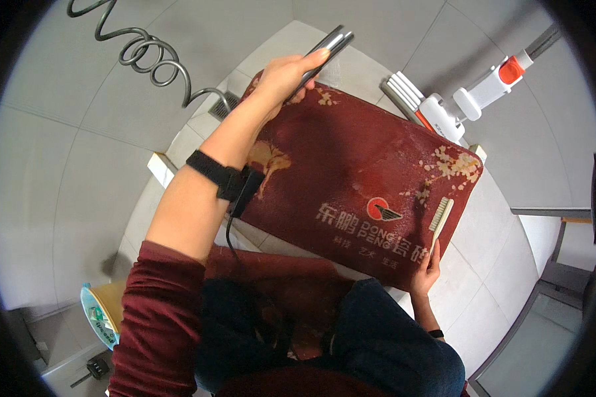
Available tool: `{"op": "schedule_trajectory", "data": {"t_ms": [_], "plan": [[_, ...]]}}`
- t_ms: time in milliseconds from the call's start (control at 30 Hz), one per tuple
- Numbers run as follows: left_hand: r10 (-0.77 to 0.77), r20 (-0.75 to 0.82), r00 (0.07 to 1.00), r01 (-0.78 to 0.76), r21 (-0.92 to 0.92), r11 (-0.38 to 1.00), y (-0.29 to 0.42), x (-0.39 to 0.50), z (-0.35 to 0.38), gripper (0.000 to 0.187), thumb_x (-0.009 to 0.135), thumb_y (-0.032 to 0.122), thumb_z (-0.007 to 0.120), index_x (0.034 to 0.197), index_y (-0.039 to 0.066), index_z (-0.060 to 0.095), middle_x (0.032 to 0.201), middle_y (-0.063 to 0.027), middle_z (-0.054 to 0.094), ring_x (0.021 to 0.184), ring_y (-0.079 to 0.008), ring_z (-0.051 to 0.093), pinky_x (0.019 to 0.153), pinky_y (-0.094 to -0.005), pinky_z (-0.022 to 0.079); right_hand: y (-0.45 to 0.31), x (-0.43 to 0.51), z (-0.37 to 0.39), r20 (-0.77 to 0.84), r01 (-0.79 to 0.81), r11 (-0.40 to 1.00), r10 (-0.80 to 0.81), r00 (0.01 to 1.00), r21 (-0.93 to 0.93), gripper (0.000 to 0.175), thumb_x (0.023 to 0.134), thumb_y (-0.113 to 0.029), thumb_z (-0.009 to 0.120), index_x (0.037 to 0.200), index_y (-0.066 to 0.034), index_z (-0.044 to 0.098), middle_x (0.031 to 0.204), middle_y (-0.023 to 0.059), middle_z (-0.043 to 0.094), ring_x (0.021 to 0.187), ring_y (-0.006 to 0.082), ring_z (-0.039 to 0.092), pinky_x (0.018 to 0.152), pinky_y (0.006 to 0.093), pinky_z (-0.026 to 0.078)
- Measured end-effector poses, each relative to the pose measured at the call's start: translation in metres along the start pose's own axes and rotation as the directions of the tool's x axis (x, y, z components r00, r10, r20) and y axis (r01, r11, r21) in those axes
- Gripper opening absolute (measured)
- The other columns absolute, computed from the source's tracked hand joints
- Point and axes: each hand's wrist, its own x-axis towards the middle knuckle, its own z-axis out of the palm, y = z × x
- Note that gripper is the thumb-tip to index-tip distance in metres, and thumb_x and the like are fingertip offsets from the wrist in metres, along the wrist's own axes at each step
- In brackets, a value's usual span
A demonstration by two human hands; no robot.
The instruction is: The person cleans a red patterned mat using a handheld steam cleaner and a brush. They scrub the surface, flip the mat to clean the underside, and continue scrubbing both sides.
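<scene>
My left hand (288, 77) is wrapped around a dark, shiny handheld shower head (328, 49) above the far left corner of a dark red floor mat (328, 154). A faint spray of water shows beside it. Near the mat's lower right edge, my right hand (426, 275) grips the handle of a pale scrubbing brush (441, 216), its bristles facing left. The mat looks wet and bears blossom patterns, a round red logo and pale lettering.
A coiled grey hose (161, 64) hangs at the upper left above a floor drain (223, 105). A white and orange floor cleaner (442, 116) stands against the right wall. A yellow bin (111, 302) with a light blue rim is at the lower left. A second red mat (278, 265) lies under my legs.
</scene>
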Motion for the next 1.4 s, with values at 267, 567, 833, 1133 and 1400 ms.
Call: {"op": "schedule_trajectory", "data": {"t_ms": [267, 567, 833, 1133, 1400], "plan": [[0.163, -0.124, 0.979, -0.130, 0.240, 0.962, 0.039, 0.049, 0.007, 0.052, 0.080, 0.055, 0.070, 0.076, 0.004, 0.064, 0.060, 0.0002, 0.052, 0.044, -0.0077, 0.044, 0.041, -0.0232, 0.034, 0.006, -0.005, -0.005, -0.001, -0.055, 0.998, 0.055, 0.999, 0.011, 0.042, 0.098, -0.008, 0.044, 0.140, 0.0019, 0.044, 0.137, 0.0162, 0.052, 0.121, 0.0211, 0.052, 0.102, 0.0319, 0.040], [0.071, -0.293, 0.953, 0.032, 0.334, 0.942, 0.025, 0.041, -0.052, 0.053, 0.077, 0.058, 0.070, 0.076, 0.005, 0.063, 0.064, -0.0011, 0.054, 0.049, -0.0090, 0.047, 0.042, -0.0245, 0.036, 0.002, 0.004, -0.007, -0.032, 0.029, 0.997, -0.031, 0.999, -0.066, 0.042, 0.098, -0.008, 0.044, 0.139, 0.0013, 0.045, 0.134, 0.0169, 0.055, 0.118, 0.0214, 0.055, 0.099, 0.0321, 0.042], [0.025, -0.042, 0.999, -0.021, 0.091, 0.996, 0.013, 0.027, 0.008, 0.047, 0.087, 0.053, 0.063, 0.082, 0.007, 0.061, 0.061, 0.0031, 0.054, 0.044, -0.0049, 0.046, 0.038, -0.0188, 0.036, 0.003, 0.004, -0.001, -0.006, -0.015, 1.000, 0.015, 1.000, 0.021, 0.042, 0.098, -0.007, 0.045, 0.139, 0.0016, 0.045, 0.133, 0.0158, 0.056, 0.116, 0.0201, 0.055, 0.099, 0.0310, 0.042], [-0.258, 0.124, 0.958, 0.208, 0.317, 0.925, -0.032, -0.030, 0.032, 0.048, 0.086, 0.050, 0.065, 0.071, 0.005, 0.060, 0.060, -0.0001, 0.054, 0.045, -0.0066, 0.046, 0.041, -0.0221, 0.036, -0.006, 0.000, 0.008, 0.051, 0.027, 1.000, -0.028, 0.998, 0.004, 0.041, 0.098, -0.006, 0.046, 0.139, 0.0016, 0.046, 0.125, 0.0149, 0.061, 0.109, 0.0191, 0.059, 0.094, 0.0298, 0.045], [-0.480, 0.078, 0.874, 0.445, 0.268, 0.854, -0.080, -0.093, -0.018, 0.036, 0.089, 0.040, 0.066, 0.078, 0.006, 0.061, 0.059, 0.0014, 0.051, 0.042, -0.0045, 0.043, 0.037, -0.0204, 0.029, -0.012, 0.006, 0.023, 0.283, 0.220, 0.964, -0.172, 0.944, -0.148, 0.040, 0.097, -0.002, 0.044, 0.136, 0.0043, 0.047, 0.126, 0.0214, 0.060, 0.107, 0.0258, 0.061, 0.092, 0.0326, 0.047]]}}
